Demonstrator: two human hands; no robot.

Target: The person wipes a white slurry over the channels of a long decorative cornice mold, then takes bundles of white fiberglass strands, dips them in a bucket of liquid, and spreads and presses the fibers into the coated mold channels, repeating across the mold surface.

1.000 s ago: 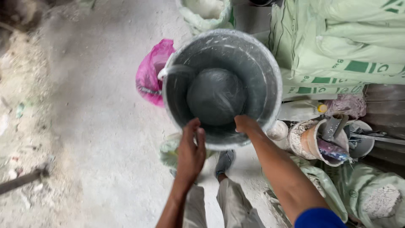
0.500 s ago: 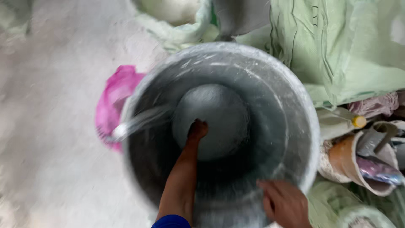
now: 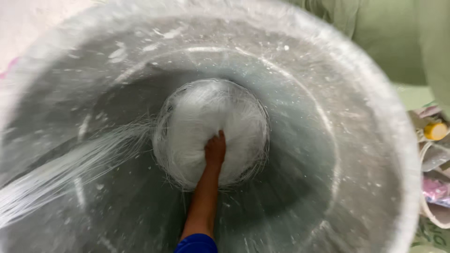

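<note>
A big grey plastic bucket (image 3: pixel 356 154), speckled with white splashes, fills nearly the whole head view. At its bottom lies a rounded white mass (image 3: pixel 201 117) ringed by thin pale strands. My left hand (image 3: pixel 215 150) reaches deep inside on a bare forearm with a blue sleeve at the lower edge. Its fingers press on the lower part of the white mass, and the blur hides whether they grip anything. A band of pale streaks (image 3: pixel 70 173) runs across the left inner wall towards the mass. My right hand is out of the picture.
Green woven sacks (image 3: pixel 393 42) lie beyond the bucket's upper right rim. At the right edge a yellow cap (image 3: pixel 436 131) and some dirty containers (image 3: pixel 436 187) show. A sliver of pink (image 3: pixel 7 70) peeks past the left rim.
The view has closed in on the bucket. My left hand has gone from the rim down to the white mass at the bottom. My right hand, on the near rim before, has left the frame.
</note>
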